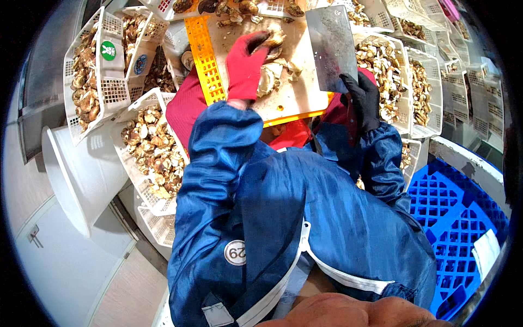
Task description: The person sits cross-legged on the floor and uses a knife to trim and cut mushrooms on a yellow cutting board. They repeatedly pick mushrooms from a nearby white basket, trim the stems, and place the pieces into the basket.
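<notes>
My left hand (247, 63), in a red glove with dark fingertips, grips a brownish mushroom piece (276, 41) above a cutting board (300, 98). Cut pale mushroom pieces (269, 79) lie on the board just below it. In a black glove, my right hand (361, 98) is closed around the handle end of a wide cleaver (333, 49); the handle itself is mostly hidden. The blade is over the board's right side, apart from the mushroom in my left hand. Whole mushrooms (229, 10) lie at the board's far edge.
An orange perforated plastic crate (208, 61) shows along the board's left edge. White baskets of mushrooms stand at left (114, 90), near left (159, 204) and right (408, 102). A white tub (81, 175) is at far left, and blue plastic pallets (453, 245) lie at lower right.
</notes>
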`<state>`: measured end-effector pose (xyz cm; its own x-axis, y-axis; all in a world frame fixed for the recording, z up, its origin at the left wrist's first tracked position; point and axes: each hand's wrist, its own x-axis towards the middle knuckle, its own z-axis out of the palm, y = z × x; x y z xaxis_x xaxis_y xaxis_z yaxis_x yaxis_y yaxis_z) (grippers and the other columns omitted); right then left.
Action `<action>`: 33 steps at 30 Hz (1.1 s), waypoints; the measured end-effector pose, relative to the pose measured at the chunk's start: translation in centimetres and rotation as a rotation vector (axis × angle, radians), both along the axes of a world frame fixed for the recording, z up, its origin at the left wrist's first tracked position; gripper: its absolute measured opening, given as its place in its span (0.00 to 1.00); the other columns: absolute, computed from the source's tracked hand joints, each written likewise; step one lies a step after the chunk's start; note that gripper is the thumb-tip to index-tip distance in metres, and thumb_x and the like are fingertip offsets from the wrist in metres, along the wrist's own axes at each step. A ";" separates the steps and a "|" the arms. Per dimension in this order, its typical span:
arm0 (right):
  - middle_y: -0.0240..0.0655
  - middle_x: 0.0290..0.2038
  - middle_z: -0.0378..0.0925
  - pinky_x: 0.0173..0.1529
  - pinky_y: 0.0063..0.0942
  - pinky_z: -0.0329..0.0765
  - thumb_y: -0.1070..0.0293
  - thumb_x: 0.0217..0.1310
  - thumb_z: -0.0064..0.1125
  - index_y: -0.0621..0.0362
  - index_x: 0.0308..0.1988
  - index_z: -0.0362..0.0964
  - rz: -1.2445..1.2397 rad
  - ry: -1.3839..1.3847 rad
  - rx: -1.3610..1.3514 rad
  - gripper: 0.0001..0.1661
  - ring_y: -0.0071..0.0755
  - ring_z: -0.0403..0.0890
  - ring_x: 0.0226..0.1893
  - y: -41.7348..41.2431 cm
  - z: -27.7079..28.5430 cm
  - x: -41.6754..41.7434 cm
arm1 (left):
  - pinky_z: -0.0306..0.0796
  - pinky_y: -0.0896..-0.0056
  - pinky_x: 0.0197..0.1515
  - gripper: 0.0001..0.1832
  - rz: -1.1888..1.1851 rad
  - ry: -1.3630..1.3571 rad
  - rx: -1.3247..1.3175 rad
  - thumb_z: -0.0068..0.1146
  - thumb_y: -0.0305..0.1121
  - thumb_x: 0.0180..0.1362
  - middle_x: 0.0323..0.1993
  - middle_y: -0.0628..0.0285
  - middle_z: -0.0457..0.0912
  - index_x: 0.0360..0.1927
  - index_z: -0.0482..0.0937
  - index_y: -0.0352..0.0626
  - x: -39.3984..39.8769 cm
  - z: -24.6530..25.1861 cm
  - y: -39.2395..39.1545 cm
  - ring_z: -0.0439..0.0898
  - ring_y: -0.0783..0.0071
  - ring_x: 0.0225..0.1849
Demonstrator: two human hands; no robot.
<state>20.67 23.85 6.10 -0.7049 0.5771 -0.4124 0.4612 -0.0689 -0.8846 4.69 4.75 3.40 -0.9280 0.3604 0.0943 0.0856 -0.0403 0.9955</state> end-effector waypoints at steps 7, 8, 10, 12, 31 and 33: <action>0.29 0.20 0.70 0.22 0.21 0.64 0.62 0.54 0.56 0.60 0.34 0.73 0.039 0.026 0.054 0.13 0.20 0.67 0.18 0.2 -3.4 2.6 | 0.65 0.71 0.51 0.23 -0.074 0.255 -0.353 0.53 0.32 0.49 0.47 0.52 0.75 0.51 0.70 0.40 -2.6 -3.0 -0.4 0.73 0.64 0.50; 0.29 0.20 0.71 0.23 0.22 0.65 0.61 0.54 0.56 0.61 0.34 0.73 0.043 -0.028 0.042 0.14 0.21 0.68 0.18 0.0 -2.9 2.9 | 0.66 0.70 0.50 0.23 -0.026 0.214 -0.543 0.55 0.34 0.49 0.46 0.51 0.75 0.51 0.70 0.39 -2.0 -3.5 -2.3 0.73 0.62 0.49; 0.30 0.18 0.72 0.24 0.24 0.67 0.59 0.55 0.55 0.62 0.33 0.74 0.106 -0.078 0.099 0.15 0.21 0.70 0.19 -0.3 -3.4 3.2 | 0.67 0.68 0.49 0.26 0.029 0.060 -0.852 0.58 0.39 0.46 0.44 0.49 0.75 0.48 0.70 0.38 0.2 -6.6 -5.7 0.74 0.59 0.47; 0.32 0.18 0.72 0.24 0.24 0.67 0.59 0.54 0.56 0.61 0.33 0.74 0.151 -0.063 0.156 0.15 0.22 0.70 0.19 -0.9 -3.6 2.6 | 0.68 0.66 0.47 0.31 0.069 0.006 -0.939 0.64 0.42 0.40 0.43 0.47 0.76 0.47 0.71 0.35 2.3 -9.0 -6.7 0.75 0.57 0.45; 0.43 0.18 0.71 0.24 0.40 0.69 0.60 0.54 0.53 0.53 0.27 0.67 0.863 -0.016 0.857 0.10 0.49 0.75 0.21 -7.1 -2.2 0.7 | 0.73 0.76 0.25 0.20 0.282 -0.537 -0.459 0.61 0.28 0.41 0.30 0.54 0.79 0.39 0.73 0.31 5.3 -8.9 -8.2 0.78 0.71 0.25; 0.43 0.16 0.70 0.23 0.42 0.68 0.58 0.54 0.51 0.53 0.26 0.66 0.901 0.062 0.886 0.12 0.49 0.74 0.19 -7.2 -3.5 0.6 | 0.73 0.76 0.26 0.19 0.295 -0.538 -0.505 0.61 0.28 0.41 0.30 0.53 0.79 0.39 0.74 0.31 5.2 -8.9 -8.4 0.79 0.71 0.26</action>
